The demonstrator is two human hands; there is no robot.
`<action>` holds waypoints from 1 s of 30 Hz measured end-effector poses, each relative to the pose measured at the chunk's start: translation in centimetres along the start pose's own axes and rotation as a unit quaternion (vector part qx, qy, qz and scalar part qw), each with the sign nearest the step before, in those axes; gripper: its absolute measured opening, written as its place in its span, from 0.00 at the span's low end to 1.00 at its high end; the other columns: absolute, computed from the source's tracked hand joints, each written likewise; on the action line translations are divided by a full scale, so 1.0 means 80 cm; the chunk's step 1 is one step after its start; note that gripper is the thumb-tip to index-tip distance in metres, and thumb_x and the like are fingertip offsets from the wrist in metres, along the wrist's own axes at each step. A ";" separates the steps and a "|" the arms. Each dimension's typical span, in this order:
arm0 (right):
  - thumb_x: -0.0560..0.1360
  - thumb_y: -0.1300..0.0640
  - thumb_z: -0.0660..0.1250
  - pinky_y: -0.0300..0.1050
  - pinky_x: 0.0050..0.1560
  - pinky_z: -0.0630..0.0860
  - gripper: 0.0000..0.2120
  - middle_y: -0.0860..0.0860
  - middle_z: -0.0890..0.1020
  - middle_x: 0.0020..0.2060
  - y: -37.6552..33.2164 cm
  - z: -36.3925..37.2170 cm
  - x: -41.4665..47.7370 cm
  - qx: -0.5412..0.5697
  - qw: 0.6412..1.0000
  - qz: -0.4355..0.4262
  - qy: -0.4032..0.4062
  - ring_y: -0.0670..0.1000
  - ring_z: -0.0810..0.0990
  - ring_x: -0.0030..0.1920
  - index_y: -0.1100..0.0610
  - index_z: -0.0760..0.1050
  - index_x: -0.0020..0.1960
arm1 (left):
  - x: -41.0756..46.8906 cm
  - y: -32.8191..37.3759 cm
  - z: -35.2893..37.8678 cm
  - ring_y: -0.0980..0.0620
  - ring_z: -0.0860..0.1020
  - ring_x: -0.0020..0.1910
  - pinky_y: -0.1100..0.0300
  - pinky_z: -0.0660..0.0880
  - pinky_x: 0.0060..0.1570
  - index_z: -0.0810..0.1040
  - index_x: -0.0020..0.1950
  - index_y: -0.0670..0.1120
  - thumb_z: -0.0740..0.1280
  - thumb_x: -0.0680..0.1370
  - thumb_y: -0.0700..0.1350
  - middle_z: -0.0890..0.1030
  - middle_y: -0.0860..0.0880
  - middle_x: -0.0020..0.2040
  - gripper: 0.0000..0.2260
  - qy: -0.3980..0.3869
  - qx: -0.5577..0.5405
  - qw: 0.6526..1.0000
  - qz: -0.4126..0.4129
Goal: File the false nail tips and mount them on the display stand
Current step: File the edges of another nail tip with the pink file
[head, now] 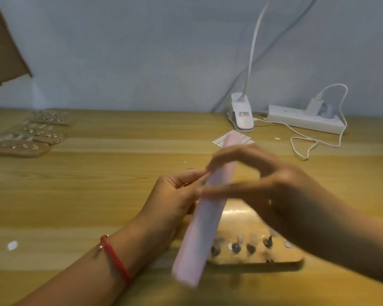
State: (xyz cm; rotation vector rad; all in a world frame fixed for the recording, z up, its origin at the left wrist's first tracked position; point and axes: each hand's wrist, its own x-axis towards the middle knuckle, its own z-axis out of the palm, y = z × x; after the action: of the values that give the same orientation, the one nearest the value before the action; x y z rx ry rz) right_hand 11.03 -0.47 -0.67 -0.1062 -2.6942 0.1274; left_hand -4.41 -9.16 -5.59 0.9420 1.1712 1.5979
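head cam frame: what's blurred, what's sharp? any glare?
Head view: motion blur smears the right hand and the pink nail file in its grip; the left hand is only slightly soft. The power strip and lamp clip at the back read sharper. There is a glare patch on the near display stand; the far-left stands are soft.

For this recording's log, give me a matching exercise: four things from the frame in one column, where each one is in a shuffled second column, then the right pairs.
Things:
1. pink nail file
2. red bracelet
3. power strip
4. wooden display stand

Places:
A. at the back right of the table
B. held in the right hand
C. flat on the table, under both hands
D. round the wrist of the left hand

Pairs: 1-B, 2-D, 3-A, 4-C
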 end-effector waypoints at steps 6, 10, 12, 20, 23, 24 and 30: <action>0.77 0.61 0.63 0.41 0.57 0.72 0.16 0.50 0.77 0.58 0.023 -0.013 0.005 0.013 0.995 0.086 0.051 0.47 0.75 0.57 0.44 0.80 0.58 | 0.004 -0.005 0.000 0.59 0.78 0.35 0.70 0.70 0.31 0.87 0.41 0.53 0.76 0.60 0.49 0.83 0.53 0.38 0.11 0.015 0.004 1.000 0.011; 0.77 0.68 0.64 0.43 0.59 0.73 0.19 0.53 0.78 0.58 0.008 0.000 -0.001 -0.015 1.000 -0.007 0.009 0.52 0.76 0.59 0.48 0.82 0.57 | 0.003 -0.006 -0.001 0.58 0.80 0.40 0.68 0.74 0.36 0.87 0.45 0.51 0.71 0.63 0.52 0.84 0.51 0.42 0.13 0.002 0.003 1.000 0.017; 0.77 0.65 0.64 0.46 0.59 0.72 0.16 0.54 0.78 0.58 0.039 -0.021 0.009 -0.018 0.995 0.081 0.057 0.53 0.76 0.57 0.50 0.80 0.60 | 0.003 -0.006 0.000 0.58 0.75 0.37 0.67 0.69 0.35 0.87 0.44 0.53 0.72 0.62 0.55 0.81 0.52 0.41 0.14 0.021 0.017 0.999 0.017; 0.74 0.68 0.65 0.49 0.59 0.76 0.22 0.52 0.77 0.59 -0.003 -0.003 -0.001 -0.011 0.999 -0.036 -0.008 0.52 0.76 0.61 0.45 0.81 0.58 | 0.002 -0.009 -0.004 0.50 0.81 0.46 0.61 0.78 0.41 0.86 0.48 0.48 0.70 0.69 0.48 0.83 0.43 0.49 0.11 0.001 0.044 0.999 0.014; 0.76 0.67 0.65 0.40 0.58 0.71 0.18 0.55 0.78 0.57 0.043 -0.025 0.010 -0.026 0.998 0.054 0.034 0.54 0.77 0.56 0.49 0.79 0.60 | 0.003 -0.007 -0.002 0.61 0.79 0.41 0.71 0.73 0.39 0.86 0.46 0.51 0.71 0.64 0.52 0.83 0.54 0.43 0.13 0.008 0.031 0.999 0.037; 0.76 0.67 0.65 0.37 0.57 0.68 0.17 0.56 0.78 0.57 0.064 -0.039 0.014 -0.036 0.992 0.106 0.061 0.55 0.77 0.55 0.51 0.77 0.61 | 0.004 -0.007 -0.002 0.64 0.78 0.40 0.73 0.71 0.38 0.86 0.46 0.51 0.72 0.64 0.53 0.83 0.57 0.42 0.13 0.011 0.036 0.998 0.040; 0.76 0.63 0.66 0.49 0.57 0.74 0.17 0.53 0.78 0.57 0.030 -0.036 0.004 0.004 0.999 0.045 0.016 0.52 0.77 0.57 0.46 0.81 0.58 | 0.006 -0.009 -0.005 0.60 0.80 0.43 0.70 0.73 0.39 0.86 0.48 0.48 0.72 0.64 0.53 0.84 0.52 0.44 0.16 0.003 0.034 0.999 0.040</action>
State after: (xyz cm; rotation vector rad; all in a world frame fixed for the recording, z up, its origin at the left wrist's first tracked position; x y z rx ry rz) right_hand 12.12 2.16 1.79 -0.2247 -2.6572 0.1638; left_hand -4.77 -8.74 -6.36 1.0402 1.2110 1.6338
